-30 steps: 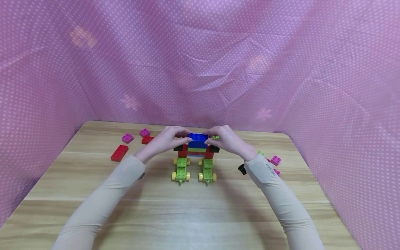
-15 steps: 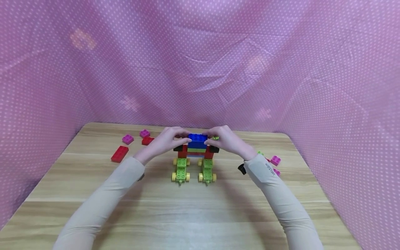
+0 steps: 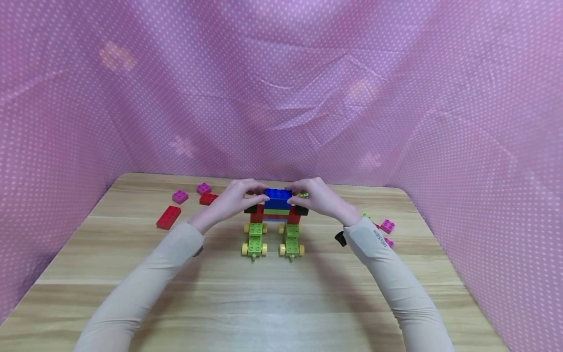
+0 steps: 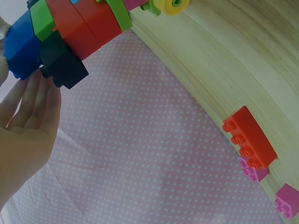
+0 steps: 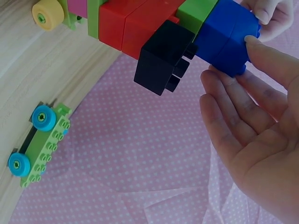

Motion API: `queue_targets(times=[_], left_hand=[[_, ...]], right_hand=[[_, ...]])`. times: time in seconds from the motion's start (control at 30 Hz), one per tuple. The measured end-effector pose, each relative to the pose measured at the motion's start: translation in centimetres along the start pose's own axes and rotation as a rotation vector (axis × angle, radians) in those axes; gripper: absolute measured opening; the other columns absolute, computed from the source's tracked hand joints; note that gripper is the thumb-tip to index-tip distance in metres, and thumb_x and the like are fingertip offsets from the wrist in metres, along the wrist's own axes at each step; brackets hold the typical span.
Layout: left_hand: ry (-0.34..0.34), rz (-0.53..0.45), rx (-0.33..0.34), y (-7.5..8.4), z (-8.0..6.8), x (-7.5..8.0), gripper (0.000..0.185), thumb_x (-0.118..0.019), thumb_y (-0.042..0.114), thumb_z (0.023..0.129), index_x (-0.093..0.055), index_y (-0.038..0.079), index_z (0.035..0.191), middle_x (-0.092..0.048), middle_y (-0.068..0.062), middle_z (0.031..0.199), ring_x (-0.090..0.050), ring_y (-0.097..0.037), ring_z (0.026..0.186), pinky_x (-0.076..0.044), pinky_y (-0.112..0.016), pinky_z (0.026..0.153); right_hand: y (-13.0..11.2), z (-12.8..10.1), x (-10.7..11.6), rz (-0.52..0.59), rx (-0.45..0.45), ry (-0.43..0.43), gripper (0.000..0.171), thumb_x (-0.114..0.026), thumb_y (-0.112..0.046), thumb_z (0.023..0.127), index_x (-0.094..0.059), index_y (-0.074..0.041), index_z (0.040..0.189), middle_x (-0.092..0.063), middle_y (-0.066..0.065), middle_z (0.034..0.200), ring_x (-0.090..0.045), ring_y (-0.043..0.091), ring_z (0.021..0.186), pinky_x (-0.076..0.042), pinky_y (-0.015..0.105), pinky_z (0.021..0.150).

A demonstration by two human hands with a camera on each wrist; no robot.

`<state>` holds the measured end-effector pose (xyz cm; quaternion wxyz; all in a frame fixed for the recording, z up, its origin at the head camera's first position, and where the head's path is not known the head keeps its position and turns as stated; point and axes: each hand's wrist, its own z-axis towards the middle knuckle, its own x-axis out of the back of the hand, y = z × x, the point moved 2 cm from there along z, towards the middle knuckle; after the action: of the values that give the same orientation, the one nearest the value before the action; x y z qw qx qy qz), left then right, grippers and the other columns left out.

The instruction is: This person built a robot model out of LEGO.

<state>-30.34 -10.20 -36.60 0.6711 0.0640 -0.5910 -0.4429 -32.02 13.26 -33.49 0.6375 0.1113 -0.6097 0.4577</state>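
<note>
Movement at the blue bricks: hardly anything is shifting since the earlier frame; the left hand [image 3: 237,195] and the right hand [image 3: 321,195] are staying at the two ends of the blue bricks [image 3: 278,201].
Left fingers: pinching the left end, the thumb resting on the near face and the other fingers reaching behind.
Right fingers: pinching the right end the same way, thumb on one side, fingertips on the other.
Blue bricks: sitting between both sets of fingers, on top of the build, with a green brick [image 3: 276,211] lying directly beneath them.
Black bricks: jutting out just below the fingers, a left one [image 3: 250,209] and a right one [image 3: 301,210].
Red bricks [image 3: 257,215]: standing lower than the fingers, at both sides of the build.
Wheeled green bases: bearing the build well below the fingers, a left base [image 3: 255,242] and a right base [image 3: 292,242], both showing yellow wheels.
Loose pieces: a long red brick [image 3: 168,217] and two magenta bricks [image 3: 180,196] are lying left of the left fingers; another magenta brick [image 3: 387,226] is lying right of the right fingers.
Blue-wheeled green piece [image 5: 42,147]: resting apart from the right fingers on the wooden table [image 3: 272,303].
Pink dotted cloth [image 3: 281,88]: hanging beyond the fingers.
</note>
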Motion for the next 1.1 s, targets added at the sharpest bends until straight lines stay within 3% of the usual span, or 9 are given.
queue_targets(times=[1.1], left_hand=[[0.011, 0.011, 0.010, 0.12, -0.71, 0.55, 0.033, -0.068, 0.024, 0.094, -0.067, 0.008, 0.124, -0.071, -0.010, 0.119, -0.067, -0.023, 0.106, -0.057, -0.042, 0.095]], right_hand=[[-0.14, -0.09, 0.05, 0.020, 0.027, -0.004, 0.036, -0.070, -0.016, 0.093, -0.066, 0.000, 0.124, -0.075, 0.015, 0.110, -0.073, 0.023, 0.097, -0.061, 0.043, 0.085]])
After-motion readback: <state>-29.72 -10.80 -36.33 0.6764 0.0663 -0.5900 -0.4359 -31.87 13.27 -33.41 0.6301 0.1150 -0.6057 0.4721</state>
